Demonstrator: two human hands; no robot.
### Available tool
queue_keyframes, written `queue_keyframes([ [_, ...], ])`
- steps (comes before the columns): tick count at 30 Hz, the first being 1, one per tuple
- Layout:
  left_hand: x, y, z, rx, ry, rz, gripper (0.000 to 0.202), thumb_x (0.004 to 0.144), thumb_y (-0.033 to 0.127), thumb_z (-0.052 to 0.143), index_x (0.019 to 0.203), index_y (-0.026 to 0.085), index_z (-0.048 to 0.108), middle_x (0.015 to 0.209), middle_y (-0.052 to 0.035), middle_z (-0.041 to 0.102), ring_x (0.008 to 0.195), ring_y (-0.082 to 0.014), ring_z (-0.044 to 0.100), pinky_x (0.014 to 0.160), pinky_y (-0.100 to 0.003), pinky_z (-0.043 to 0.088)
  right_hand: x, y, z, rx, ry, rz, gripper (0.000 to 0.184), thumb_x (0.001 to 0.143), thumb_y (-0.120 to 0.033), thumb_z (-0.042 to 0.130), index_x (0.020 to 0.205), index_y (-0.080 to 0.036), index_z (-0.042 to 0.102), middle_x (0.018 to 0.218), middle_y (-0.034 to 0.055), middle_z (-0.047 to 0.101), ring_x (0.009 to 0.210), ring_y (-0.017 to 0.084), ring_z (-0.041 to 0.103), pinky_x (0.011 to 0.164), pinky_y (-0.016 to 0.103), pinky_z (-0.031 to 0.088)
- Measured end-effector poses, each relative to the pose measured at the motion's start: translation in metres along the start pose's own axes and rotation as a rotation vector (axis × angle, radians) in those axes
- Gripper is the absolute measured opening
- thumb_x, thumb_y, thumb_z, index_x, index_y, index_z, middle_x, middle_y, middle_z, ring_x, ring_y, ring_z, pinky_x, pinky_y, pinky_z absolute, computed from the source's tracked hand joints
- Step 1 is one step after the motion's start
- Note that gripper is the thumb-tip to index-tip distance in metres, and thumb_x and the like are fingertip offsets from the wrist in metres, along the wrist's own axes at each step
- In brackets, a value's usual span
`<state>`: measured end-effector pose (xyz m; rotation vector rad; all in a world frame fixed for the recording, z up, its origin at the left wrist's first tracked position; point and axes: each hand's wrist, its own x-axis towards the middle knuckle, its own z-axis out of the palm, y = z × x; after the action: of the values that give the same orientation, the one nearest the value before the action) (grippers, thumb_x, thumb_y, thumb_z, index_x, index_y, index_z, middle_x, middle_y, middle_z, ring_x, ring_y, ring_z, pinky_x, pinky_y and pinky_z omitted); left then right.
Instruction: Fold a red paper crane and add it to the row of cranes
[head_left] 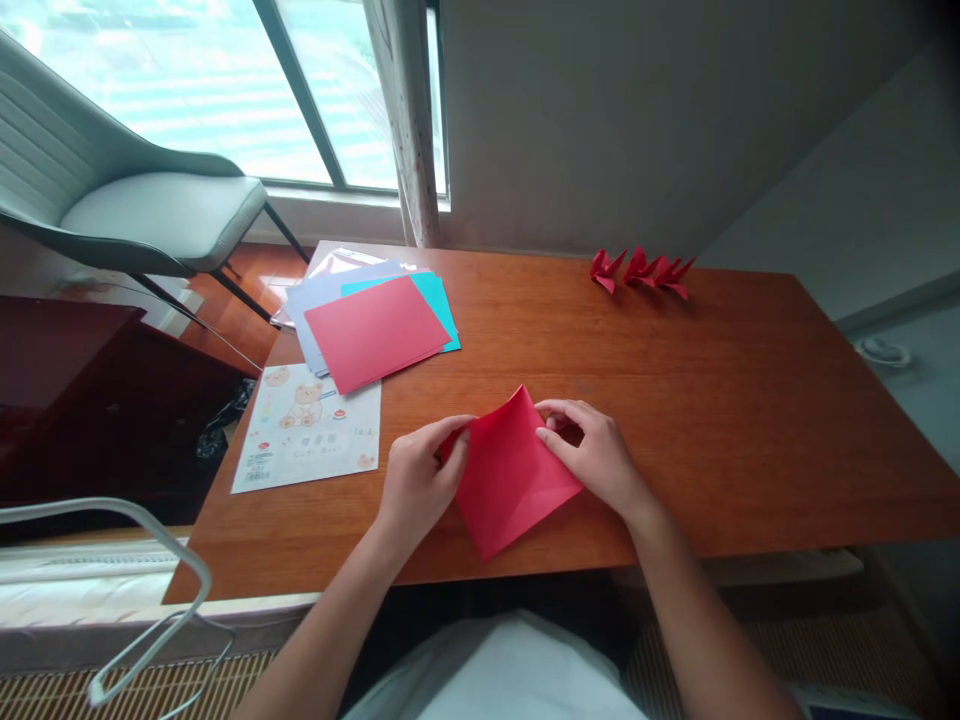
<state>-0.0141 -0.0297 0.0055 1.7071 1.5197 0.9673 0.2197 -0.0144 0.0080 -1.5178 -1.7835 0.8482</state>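
Observation:
A square sheet of red paper (510, 480) is between my hands near the table's front edge, one corner pointing away from me and slightly raised. My left hand (426, 470) pinches its left corner between thumb and fingers. On the other side, my right hand (589, 445) grips the upper right edge close to the far corner, thumb on the near side. Faint creases show on the sheet. Three red folded paper cranes (641, 270) stand in a row at the back of the table.
Red sheets (379, 335) lie over blue-green sheets (442, 305) and pale lilac ones (304, 325) at the left. A bear-printed cover sheet (307, 430) lies in front of them on the wooden table (750, 420). A chair (165, 215) stands by the window; a white bent tube (199, 570) is at lower left.

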Motion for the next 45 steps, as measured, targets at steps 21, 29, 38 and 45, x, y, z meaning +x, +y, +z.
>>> queue_keyframes([
  [21, 0.004, 0.010, -0.015, -0.723, -0.066, -0.364, 0.036, 0.080, 0.043, 0.079, 0.108, 0.020, 0.075, 0.108, -0.0085, 0.078, 0.090, -0.0226, 0.072, 0.069, -0.026, 0.055, -0.010, -0.028, 0.007, 0.051, 0.163, -0.078, 0.014, 0.091, -0.026, 0.061, 0.098, -0.022, 0.072, 0.090, 0.0054, 0.073, 0.079, 0.020, 0.070, 0.070, 0.033, 0.059],
  [29, 0.004, 0.008, -0.018, -0.797, -0.049, -0.417, 0.046, 0.073, 0.040, 0.085, 0.112, 0.020, 0.072, 0.100, -0.0078, 0.078, 0.080, -0.0215, 0.073, 0.066, -0.027, 0.057, -0.009, -0.029, 0.011, -0.044, 0.167, -0.116, 0.015, 0.092, -0.027, 0.058, 0.098, -0.023, 0.071, 0.087, 0.0057, 0.072, 0.075, 0.021, 0.069, 0.065, 0.034, 0.059],
  [38, 0.004, 0.009, -0.015, -0.677, 0.011, -0.329, 0.046, 0.077, 0.040, 0.080, 0.118, 0.020, 0.069, 0.101, -0.0067, 0.075, 0.081, -0.0202, 0.071, 0.067, -0.027, 0.056, -0.006, -0.023, 0.010, 0.052, 0.258, -0.006, 0.015, 0.090, -0.033, 0.063, 0.096, -0.023, 0.072, 0.096, 0.0071, 0.076, 0.079, 0.023, 0.071, 0.068, 0.036, 0.059],
  [45, 0.002, 0.010, -0.011, -0.203, 0.214, -0.148, 0.026, 0.081, 0.030, 0.075, 0.106, 0.021, 0.073, 0.083, 0.0010, 0.070, 0.051, -0.0082, 0.042, 0.050, -0.022, 0.038, -0.010, -0.032, 0.009, 0.056, 0.268, -0.021, 0.014, 0.092, -0.032, 0.061, 0.097, -0.025, 0.072, 0.092, 0.0051, 0.073, 0.077, 0.021, 0.069, 0.067, 0.035, 0.058],
])
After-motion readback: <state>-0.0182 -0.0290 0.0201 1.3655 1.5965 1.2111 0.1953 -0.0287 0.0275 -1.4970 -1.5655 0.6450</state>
